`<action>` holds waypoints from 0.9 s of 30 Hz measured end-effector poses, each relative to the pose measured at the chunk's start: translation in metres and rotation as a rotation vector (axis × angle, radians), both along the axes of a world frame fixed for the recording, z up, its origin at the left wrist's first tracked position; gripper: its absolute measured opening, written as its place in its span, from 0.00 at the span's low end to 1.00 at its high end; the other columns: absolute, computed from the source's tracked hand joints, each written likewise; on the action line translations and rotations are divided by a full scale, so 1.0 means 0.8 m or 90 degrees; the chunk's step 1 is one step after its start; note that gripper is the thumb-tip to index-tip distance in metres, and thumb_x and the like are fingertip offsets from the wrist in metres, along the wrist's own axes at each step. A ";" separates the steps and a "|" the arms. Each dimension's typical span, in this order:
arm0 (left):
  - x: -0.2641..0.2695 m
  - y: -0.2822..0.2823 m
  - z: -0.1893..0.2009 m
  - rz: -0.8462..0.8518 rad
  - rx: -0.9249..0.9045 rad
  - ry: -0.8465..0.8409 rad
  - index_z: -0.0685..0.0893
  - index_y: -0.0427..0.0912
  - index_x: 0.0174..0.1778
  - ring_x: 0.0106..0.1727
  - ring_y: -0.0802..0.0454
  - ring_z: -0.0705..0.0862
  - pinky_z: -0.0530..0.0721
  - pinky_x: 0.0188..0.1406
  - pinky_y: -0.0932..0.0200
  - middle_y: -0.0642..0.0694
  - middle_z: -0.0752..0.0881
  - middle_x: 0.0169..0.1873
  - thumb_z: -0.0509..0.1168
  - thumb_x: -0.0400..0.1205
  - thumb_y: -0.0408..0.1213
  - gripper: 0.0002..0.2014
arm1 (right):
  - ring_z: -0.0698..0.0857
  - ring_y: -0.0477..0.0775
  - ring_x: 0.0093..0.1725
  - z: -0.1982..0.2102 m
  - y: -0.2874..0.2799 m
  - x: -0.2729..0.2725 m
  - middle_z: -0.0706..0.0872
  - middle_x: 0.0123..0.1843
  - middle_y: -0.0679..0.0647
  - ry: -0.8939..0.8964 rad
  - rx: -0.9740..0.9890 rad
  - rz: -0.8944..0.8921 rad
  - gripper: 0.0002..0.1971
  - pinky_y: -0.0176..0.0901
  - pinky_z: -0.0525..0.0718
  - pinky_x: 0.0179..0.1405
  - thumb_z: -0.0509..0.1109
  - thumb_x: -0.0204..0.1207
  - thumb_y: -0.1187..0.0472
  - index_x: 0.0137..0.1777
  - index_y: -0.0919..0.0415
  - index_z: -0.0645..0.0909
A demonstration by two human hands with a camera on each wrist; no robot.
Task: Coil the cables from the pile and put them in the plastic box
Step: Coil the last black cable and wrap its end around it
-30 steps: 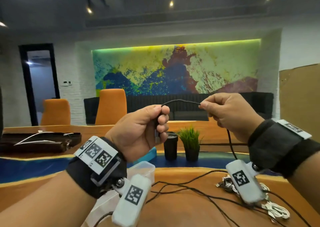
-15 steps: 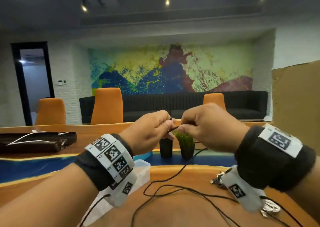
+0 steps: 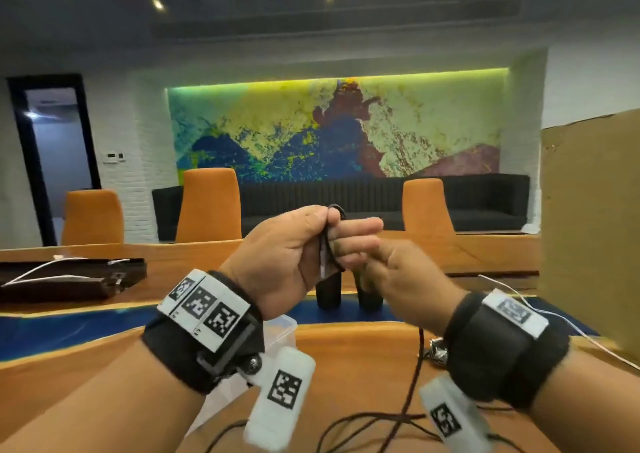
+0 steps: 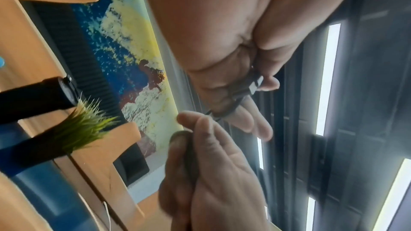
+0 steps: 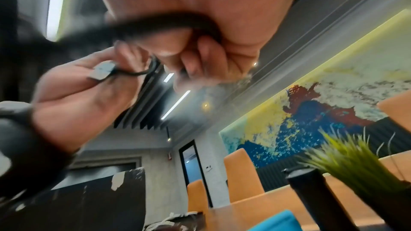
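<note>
Holding a black cable point(image 3: 333, 241) raised above the desk point(image 3: 349, 376), the left hand point(image 3: 291, 258) has a small loop of it wound round its outstretched fingers point(image 3: 360, 227), with the thumb pressing the loop and the metal plug point(image 5: 101, 71) against them. Just right of those fingers and touching them, the right hand point(image 3: 405, 279) is curled round the running length of the same cable, pinching it at its fingertips point(image 4: 189, 122). From the right hand the cable hangs straight down and trails in loose curves on the desk below both wrists. A clear plastic box point(image 3: 282, 331) sits on the desk under the left wrist, mostly hidden by it. A small tangle of other cables point(image 3: 437, 350) lies on the desk beneath the right wrist. Beyond the fingers stand a black cylinder point(image 3: 328, 291) and a potted green plant point(image 5: 347, 157).
</note>
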State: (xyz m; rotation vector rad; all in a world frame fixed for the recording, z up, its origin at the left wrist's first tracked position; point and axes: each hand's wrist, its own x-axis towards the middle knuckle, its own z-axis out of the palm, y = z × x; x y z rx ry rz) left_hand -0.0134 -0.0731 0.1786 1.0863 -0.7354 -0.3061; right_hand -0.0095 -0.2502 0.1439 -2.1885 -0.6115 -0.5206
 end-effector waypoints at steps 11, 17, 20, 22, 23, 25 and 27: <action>0.024 0.018 0.002 0.399 0.535 -0.628 0.77 0.50 0.46 0.59 0.58 0.88 0.86 0.58 0.49 0.50 0.88 0.51 0.54 0.89 0.46 0.10 | 0.79 0.47 0.40 0.048 0.023 -0.062 0.84 0.42 0.50 -0.035 -0.377 -0.043 0.10 0.39 0.77 0.39 0.65 0.84 0.53 0.50 0.56 0.86; 0.008 0.033 0.027 0.390 0.639 -0.669 0.79 0.49 0.40 0.34 0.59 0.79 0.77 0.38 0.58 0.50 0.84 0.31 0.56 0.90 0.40 0.13 | 0.82 0.53 0.43 0.081 0.012 -0.046 0.87 0.42 0.50 -0.262 -0.362 -0.138 0.12 0.50 0.80 0.43 0.66 0.82 0.48 0.50 0.55 0.85; 0.009 0.043 0.034 0.343 0.719 -0.632 0.87 0.50 0.48 0.34 0.56 0.79 0.79 0.37 0.57 0.50 0.81 0.30 0.56 0.91 0.41 0.14 | 0.80 0.59 0.43 0.075 0.004 -0.027 0.83 0.46 0.54 -0.341 -0.458 -0.139 0.13 0.54 0.79 0.41 0.61 0.85 0.49 0.54 0.57 0.82; 0.009 0.049 0.035 0.302 0.710 -0.549 0.86 0.45 0.46 0.30 0.56 0.77 0.76 0.33 0.58 0.49 0.80 0.29 0.56 0.91 0.38 0.14 | 0.81 0.61 0.39 0.064 -0.003 -0.013 0.81 0.46 0.56 -0.362 -0.496 -0.126 0.11 0.52 0.78 0.35 0.61 0.86 0.55 0.55 0.58 0.83; 0.007 0.052 0.033 0.254 0.641 -0.461 0.84 0.41 0.44 0.28 0.56 0.74 0.72 0.31 0.59 0.46 0.80 0.30 0.55 0.91 0.36 0.15 | 0.82 0.63 0.38 0.058 -0.007 -0.006 0.82 0.45 0.56 -0.367 -0.506 -0.127 0.09 0.51 0.78 0.33 0.61 0.85 0.59 0.55 0.59 0.83; -0.002 0.050 0.026 0.121 0.419 -0.200 0.78 0.39 0.41 0.25 0.56 0.70 0.69 0.30 0.61 0.42 0.81 0.34 0.53 0.90 0.34 0.14 | 0.83 0.64 0.39 0.044 -0.009 0.007 0.83 0.44 0.57 -0.339 -0.471 -0.145 0.07 0.50 0.77 0.33 0.63 0.83 0.62 0.52 0.58 0.83; -0.012 0.042 0.018 0.004 0.206 -0.011 0.76 0.42 0.40 0.24 0.58 0.74 0.78 0.31 0.62 0.44 0.84 0.38 0.51 0.89 0.36 0.14 | 0.83 0.61 0.44 0.030 0.000 0.013 0.83 0.43 0.54 -0.235 -0.366 -0.164 0.07 0.49 0.77 0.40 0.62 0.84 0.60 0.47 0.55 0.80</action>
